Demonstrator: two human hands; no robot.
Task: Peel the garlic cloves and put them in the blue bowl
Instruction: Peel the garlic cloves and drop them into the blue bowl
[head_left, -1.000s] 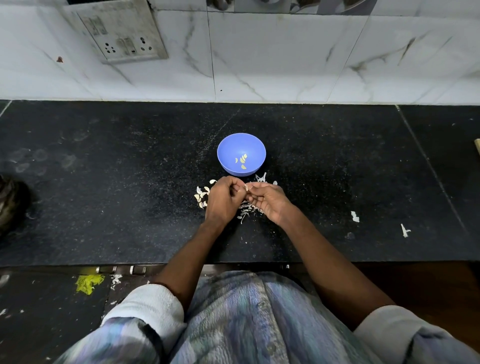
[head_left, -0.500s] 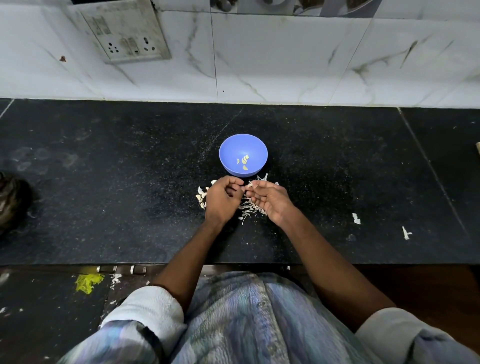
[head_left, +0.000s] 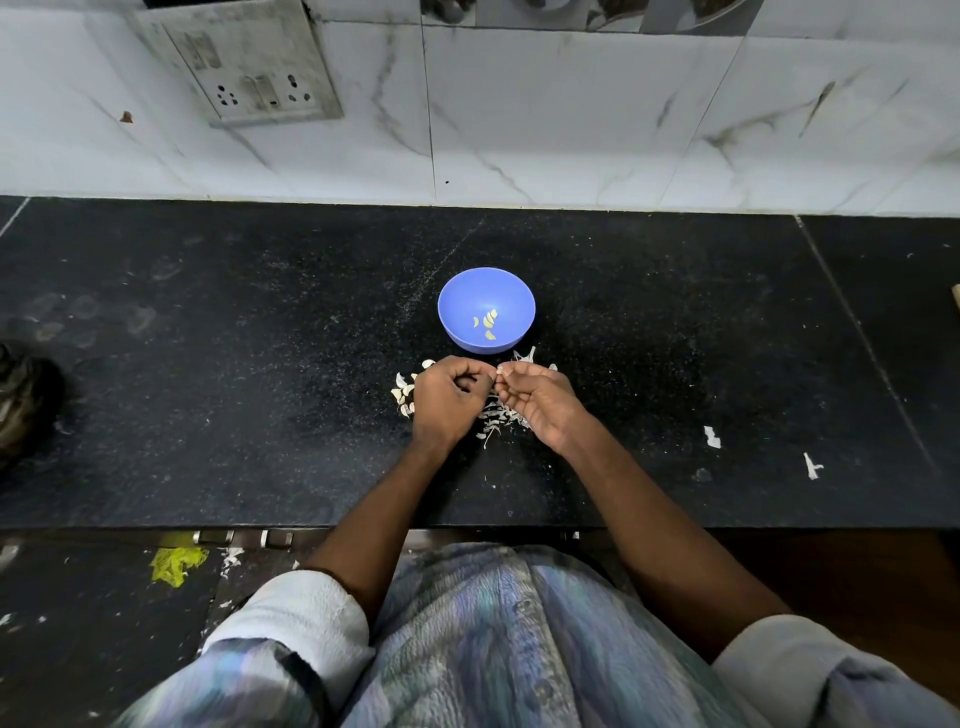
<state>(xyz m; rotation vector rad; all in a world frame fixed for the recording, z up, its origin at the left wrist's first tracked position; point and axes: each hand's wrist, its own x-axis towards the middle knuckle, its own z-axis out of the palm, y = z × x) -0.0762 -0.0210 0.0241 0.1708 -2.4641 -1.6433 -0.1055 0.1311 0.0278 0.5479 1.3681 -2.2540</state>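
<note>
Two hands are meeting at frame centre, just below the blue bowl (head_left: 486, 291). We are seeing the left hand (head_left: 448, 400) knuckles-up with fingers curled in, the right hand (head_left: 537, 397) turned palm-up, fingers bent. Their fingertips are pinching together on a small pale garlic clove (head_left: 499, 368) between them; it is too small for us to read its long axis. Peeled cloves (head_left: 488, 323) are lying in the bowl's bottom. Unpeeled cloves (head_left: 404, 393) and papery skins (head_left: 496, 415) are lying on the black counter (head_left: 208, 364) beside and under the hands.
</note>
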